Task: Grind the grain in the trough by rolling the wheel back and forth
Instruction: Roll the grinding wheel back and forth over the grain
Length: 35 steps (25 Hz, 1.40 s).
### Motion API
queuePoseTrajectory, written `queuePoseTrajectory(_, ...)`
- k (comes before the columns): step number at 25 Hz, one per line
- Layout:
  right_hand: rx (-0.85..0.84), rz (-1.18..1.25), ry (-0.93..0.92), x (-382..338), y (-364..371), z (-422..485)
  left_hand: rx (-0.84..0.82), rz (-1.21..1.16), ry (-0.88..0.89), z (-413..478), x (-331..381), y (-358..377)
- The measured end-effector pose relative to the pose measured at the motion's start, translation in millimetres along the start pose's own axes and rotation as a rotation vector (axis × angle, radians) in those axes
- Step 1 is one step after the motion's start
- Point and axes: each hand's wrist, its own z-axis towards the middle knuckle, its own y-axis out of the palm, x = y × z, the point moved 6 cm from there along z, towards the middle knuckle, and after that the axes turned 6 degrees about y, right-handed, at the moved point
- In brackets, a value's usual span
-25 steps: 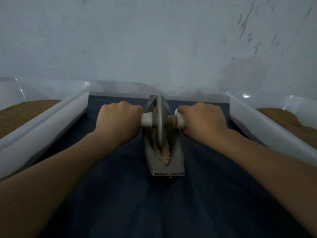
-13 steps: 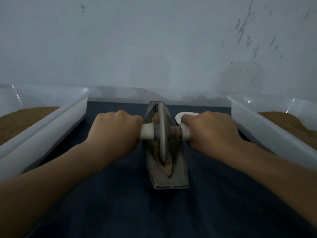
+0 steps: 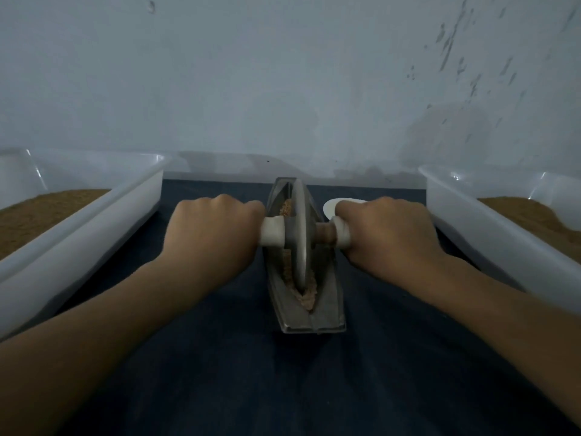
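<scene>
both hands, left [image 3: 213, 234] and right [image 3: 386, 234], are clamped on the wheel [image 3: 300, 234] handles mid-roll, and the grain [image 3: 306, 295] in the trough [image 3: 309, 319] looks partly crushed, so i'd say more passes left.

Dark blue cloth [image 3: 220, 372], spread flat beneath both hands and running on past them. Between the left hand [image 3: 213, 234] and the right hand [image 3: 386, 234], set straight on the cloth: a grey metal trough [image 3: 311, 322], lengthwise away from the body. Out beyond the left hand, a white plastic tub [image 3: 78, 234] holding brown meal [image 3: 47, 212]. Out beyond the right hand, a second white tub [image 3: 503, 247], likewise filled. Just behind the right hand, a small white disc [image 3: 330, 207], partly hidden by the knuckles.
</scene>
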Motion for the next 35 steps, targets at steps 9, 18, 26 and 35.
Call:
queuePoseTrajectory(9, -0.172, 0.076, 0.028, -1, 4, 9, -0.011, 0.001, 0.003, 10, 5, -7)
queuePoseTrajectory(18, -0.275, 0.020, 0.143, -15, 23, 49, -0.166, -0.062, -0.204, 34, -5, 27)
queuePoseTrajectory(26, 0.096, 0.078, 0.000, 6, -16, -15, 0.097, 0.034, 0.096, -7, 2, -18)
queuePoseTrajectory(35, -0.377, 0.200, 0.151, 3, 28, 23, -0.201, 0.031, 0.021, 43, 3, 0)
